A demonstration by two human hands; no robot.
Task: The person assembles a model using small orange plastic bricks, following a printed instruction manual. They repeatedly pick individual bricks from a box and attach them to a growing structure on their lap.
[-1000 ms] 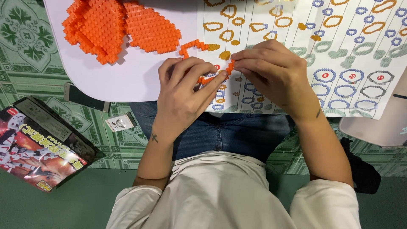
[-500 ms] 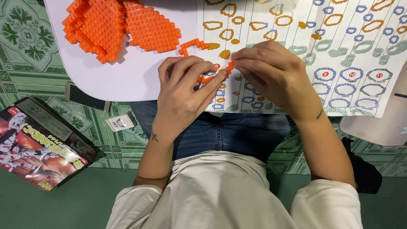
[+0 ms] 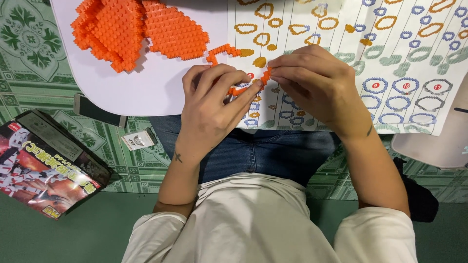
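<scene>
One thin orange strip of small plastic bricks (image 3: 248, 86): pinched at both ends between left hand (image 3: 214, 104) and right hand (image 3: 317, 83), over the printed paper instruction sheet (image 3: 414, 58). One large orange brick-built slab (image 3: 131, 29) on white table (image 3: 146, 92). One printed cardboard box (image 3: 44, 165) on floor.

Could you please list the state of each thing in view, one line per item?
left hand: fingers pinched on the small orange brick strip.
right hand: fingertips pinched on the strip's other end.
small orange brick strip: held between both hands, just over the sheet.
instruction sheet: unfolded flat on the table.
orange brick slabs: assembled, lying on the white table.
box: lying on the floor.
</scene>
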